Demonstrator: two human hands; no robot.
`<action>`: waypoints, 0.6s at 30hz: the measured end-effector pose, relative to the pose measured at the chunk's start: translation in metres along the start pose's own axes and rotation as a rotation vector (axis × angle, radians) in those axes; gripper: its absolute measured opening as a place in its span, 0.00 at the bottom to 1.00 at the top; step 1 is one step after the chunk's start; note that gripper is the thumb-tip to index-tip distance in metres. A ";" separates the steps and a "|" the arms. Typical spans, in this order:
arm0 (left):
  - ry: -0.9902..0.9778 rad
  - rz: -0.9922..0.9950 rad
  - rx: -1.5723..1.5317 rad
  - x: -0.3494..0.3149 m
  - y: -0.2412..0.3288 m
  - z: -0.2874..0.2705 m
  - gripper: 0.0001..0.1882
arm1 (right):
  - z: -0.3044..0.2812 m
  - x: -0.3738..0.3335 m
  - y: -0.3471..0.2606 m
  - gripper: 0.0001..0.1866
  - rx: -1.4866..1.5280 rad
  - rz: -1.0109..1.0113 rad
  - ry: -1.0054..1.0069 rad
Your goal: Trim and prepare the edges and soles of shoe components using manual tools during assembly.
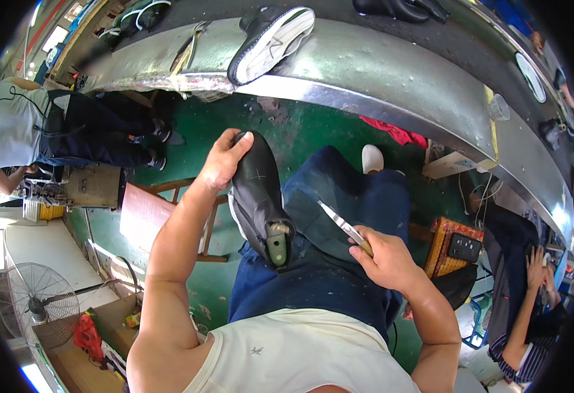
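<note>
My left hand (222, 159) grips the toe end of a black shoe upper (256, 190) stretched on a last, whose grey-green heel end (278, 243) rests on my lap. My right hand (384, 257) holds a thin metal tool with a wooden handle (342, 226), its blade pointing up and left toward the shoe without touching it. I am seated, my legs in dark blue trousers (339, 196).
A curved metal conveyor bench (391, 78) runs across the top, carrying a black shoe with a white sole (270, 40). A wooden stool (169, 209) stands at my left, a fan (41, 301) lower left. Other seated people work at left and right.
</note>
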State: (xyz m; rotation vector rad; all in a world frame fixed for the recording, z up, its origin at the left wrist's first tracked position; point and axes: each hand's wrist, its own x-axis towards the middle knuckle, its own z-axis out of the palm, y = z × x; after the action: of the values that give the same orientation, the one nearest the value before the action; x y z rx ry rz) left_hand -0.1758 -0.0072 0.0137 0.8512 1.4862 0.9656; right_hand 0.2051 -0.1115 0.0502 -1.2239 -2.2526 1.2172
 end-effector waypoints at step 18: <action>-0.003 1.057 1.215 0.192 0.191 0.236 0.26 | 0.013 -0.033 0.064 0.16 0.406 0.363 0.195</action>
State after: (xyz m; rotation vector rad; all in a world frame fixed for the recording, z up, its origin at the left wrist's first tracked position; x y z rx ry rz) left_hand 0.0345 0.2711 0.0985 2.6763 1.5341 0.6400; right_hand 0.2511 -0.1269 -0.0041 -1.5397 -1.5849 1.5122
